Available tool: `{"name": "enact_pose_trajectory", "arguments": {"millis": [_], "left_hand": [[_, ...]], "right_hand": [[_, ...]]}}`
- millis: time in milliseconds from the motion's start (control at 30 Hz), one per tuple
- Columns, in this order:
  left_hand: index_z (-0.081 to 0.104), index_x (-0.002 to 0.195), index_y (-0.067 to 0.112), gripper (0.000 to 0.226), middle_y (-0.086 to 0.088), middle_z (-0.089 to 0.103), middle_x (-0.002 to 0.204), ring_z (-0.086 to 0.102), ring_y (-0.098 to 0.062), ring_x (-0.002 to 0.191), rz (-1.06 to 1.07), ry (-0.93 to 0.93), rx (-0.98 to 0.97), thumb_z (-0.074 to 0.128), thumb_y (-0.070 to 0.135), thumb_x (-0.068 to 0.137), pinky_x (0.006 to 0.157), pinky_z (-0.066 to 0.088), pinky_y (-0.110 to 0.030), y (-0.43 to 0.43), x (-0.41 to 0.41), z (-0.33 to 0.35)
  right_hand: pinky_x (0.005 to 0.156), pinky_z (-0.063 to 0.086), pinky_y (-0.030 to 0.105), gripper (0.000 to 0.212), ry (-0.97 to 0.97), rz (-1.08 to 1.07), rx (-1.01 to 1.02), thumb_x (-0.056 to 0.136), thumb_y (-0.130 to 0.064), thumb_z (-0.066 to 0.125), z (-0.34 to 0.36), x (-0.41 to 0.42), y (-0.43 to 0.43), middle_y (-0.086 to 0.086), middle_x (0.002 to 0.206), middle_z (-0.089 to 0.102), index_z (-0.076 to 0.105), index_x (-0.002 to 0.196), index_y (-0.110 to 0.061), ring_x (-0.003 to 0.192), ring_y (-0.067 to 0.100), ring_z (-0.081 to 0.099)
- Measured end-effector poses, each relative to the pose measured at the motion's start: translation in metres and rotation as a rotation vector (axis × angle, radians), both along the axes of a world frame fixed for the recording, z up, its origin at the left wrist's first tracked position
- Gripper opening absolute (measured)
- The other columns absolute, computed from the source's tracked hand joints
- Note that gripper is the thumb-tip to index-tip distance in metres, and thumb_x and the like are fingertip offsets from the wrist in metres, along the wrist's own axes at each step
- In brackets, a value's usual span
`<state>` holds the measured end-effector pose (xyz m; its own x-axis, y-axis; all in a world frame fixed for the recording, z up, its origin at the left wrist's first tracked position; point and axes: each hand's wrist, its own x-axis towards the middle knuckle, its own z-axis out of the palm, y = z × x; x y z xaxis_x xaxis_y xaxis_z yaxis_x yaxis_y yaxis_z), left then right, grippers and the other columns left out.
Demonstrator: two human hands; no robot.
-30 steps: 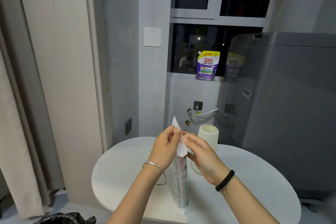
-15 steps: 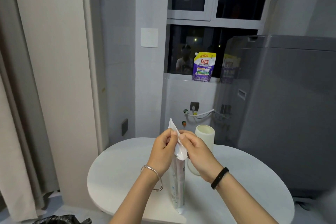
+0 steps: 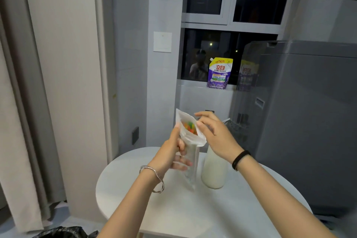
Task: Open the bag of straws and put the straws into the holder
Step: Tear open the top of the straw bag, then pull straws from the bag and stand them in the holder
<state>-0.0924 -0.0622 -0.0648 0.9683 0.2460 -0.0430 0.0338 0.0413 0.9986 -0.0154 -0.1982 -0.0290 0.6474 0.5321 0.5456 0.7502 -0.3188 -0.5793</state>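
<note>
- Dim, cool indoor light from overhead; my table [image 3: 212,208] is the brightest patch.
- Window [image 3: 228,54] black with night, ceiling lamp mirrored at its top.
- My hands throw soft shadows.
- Motion blur smears my left hand [image 3: 172,152].
- Walls and curtain [image 3: 23,102] bow at the edges, wide-angle stretch.

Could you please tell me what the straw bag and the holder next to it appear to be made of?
The straw bag looks like thin flexible plastic film, translucent and slightly glossy: it creases under the left hand and coloured straws show at its open mouth. The holder seems a rigid, matte cream cylinder, perhaps ceramic or plastic; I cannot tell which.
</note>
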Motion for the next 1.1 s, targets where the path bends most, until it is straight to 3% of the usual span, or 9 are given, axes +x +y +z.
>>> {"name": "enact_pose_trajectory", "arguments": {"millis": [100, 200, 367, 567, 667, 767, 900, 967, 1100], "left_hand": [[0.058, 0.097, 0.006, 0.093, -0.010, 0.074, 0.094, 0.074, -0.035, 0.079, -0.173, 0.190, -0.335, 0.018, 0.087, 0.074, 0.061, 0.060, -0.037, 0.008, -0.005, 0.002], [0.045, 0.133, -0.003, 0.112, -0.027, 0.060, 0.129, 0.062, -0.041, 0.113, -0.350, 0.175, -0.813, 0.028, 0.088, 0.072, 0.086, 0.055, -0.049, 0.014, -0.005, 0.005], [0.045, 0.138, 0.002, 0.097, -0.029, 0.054, 0.134, 0.053, -0.047, 0.121, -0.378, 0.025, -1.186, 0.056, 0.073, 0.074, 0.097, 0.046, -0.057, 0.014, 0.004, 0.021], [0.049, 0.129, -0.002, 0.089, -0.028, 0.056, 0.130, 0.053, -0.040, 0.123, -0.381, 0.033, -1.228, 0.068, 0.061, 0.069, 0.098, 0.043, -0.058, -0.001, 0.017, 0.022], [0.054, 0.125, 0.002, 0.070, -0.020, 0.062, 0.123, 0.059, -0.032, 0.113, -0.304, 0.013, -1.248, 0.075, 0.039, 0.069, 0.098, 0.048, -0.046, -0.013, 0.024, 0.019], [0.056, 0.125, 0.007, 0.058, -0.017, 0.066, 0.120, 0.063, -0.029, 0.112, -0.154, -0.132, -1.208, 0.074, 0.026, 0.074, 0.091, 0.054, -0.042, -0.026, 0.034, 0.007], [0.046, 0.137, 0.013, 0.062, -0.008, 0.066, 0.125, 0.064, -0.022, 0.113, 0.149, -0.304, -0.729, 0.072, 0.023, 0.082, 0.093, 0.054, -0.037, -0.042, 0.051, -0.019], [0.040, 0.139, 0.017, 0.076, -0.004, 0.064, 0.128, 0.064, -0.019, 0.113, 0.291, -0.310, -0.509, 0.079, 0.021, 0.074, 0.097, 0.052, -0.037, -0.045, 0.056, -0.032], [0.052, 0.128, 0.016, 0.071, 0.000, 0.071, 0.115, 0.070, -0.007, 0.098, 0.232, -0.333, -0.272, 0.086, 0.017, 0.066, 0.075, 0.056, -0.016, -0.045, 0.056, -0.053]], "right_hand": [[0.091, 0.045, 0.025, 0.028, -0.140, 0.025, -0.055, 0.097, -0.023, 0.045, 0.018, 0.003, 0.006, -0.001, 0.130, 0.049, 0.065, 0.088, -0.004, 0.103, 0.005, 0.052], [0.086, 0.048, 0.030, 0.028, -0.289, 0.021, -0.068, 0.096, -0.025, 0.046, 0.030, 0.005, 0.007, -0.004, 0.131, 0.048, 0.064, 0.086, -0.006, 0.096, 0.008, 0.056], [0.074, 0.056, 0.038, 0.024, -0.621, -0.035, -0.142, 0.093, -0.020, 0.052, 0.032, -0.001, 0.002, 0.009, 0.127, 0.055, 0.063, 0.082, -0.001, 0.090, 0.020, 0.062], [0.060, 0.057, 0.035, 0.029, -0.894, -0.169, -0.116, 0.089, -0.024, 0.050, 0.008, -0.001, -0.012, 0.017, 0.103, 0.068, 0.066, 0.076, -0.003, 0.079, 0.027, 0.067], [0.079, 0.052, 0.032, 0.020, -0.560, -0.179, 0.101, 0.091, -0.019, 0.055, -0.003, 0.001, -0.010, 0.011, 0.105, 0.063, 0.068, 0.085, -0.004, 0.094, 0.021, 0.062], [0.096, 0.043, 0.026, 0.015, 0.057, -0.165, 0.481, 0.094, -0.027, 0.051, -0.018, -0.005, 0.001, 0.002, 0.115, 0.056, 0.062, 0.101, -0.020, 0.109, 0.008, 0.054], [0.102, 0.045, 0.041, 0.046, 0.945, 0.074, 0.850, 0.089, -0.047, 0.051, -0.032, -0.009, 0.013, 0.009, 0.120, 0.067, 0.060, 0.121, -0.014, 0.112, 0.022, 0.062], [0.103, 0.044, 0.043, 0.048, 1.068, 0.050, 0.941, 0.092, -0.043, 0.048, -0.042, -0.004, 0.013, 0.013, 0.118, 0.068, 0.062, 0.119, -0.006, 0.111, 0.026, 0.063], [0.083, 0.053, 0.041, 0.044, 1.194, 0.049, 1.105, 0.097, -0.039, 0.040, -0.061, -0.001, 0.012, 0.019, 0.128, 0.060, 0.058, 0.121, -0.007, 0.114, 0.030, 0.059]]}}
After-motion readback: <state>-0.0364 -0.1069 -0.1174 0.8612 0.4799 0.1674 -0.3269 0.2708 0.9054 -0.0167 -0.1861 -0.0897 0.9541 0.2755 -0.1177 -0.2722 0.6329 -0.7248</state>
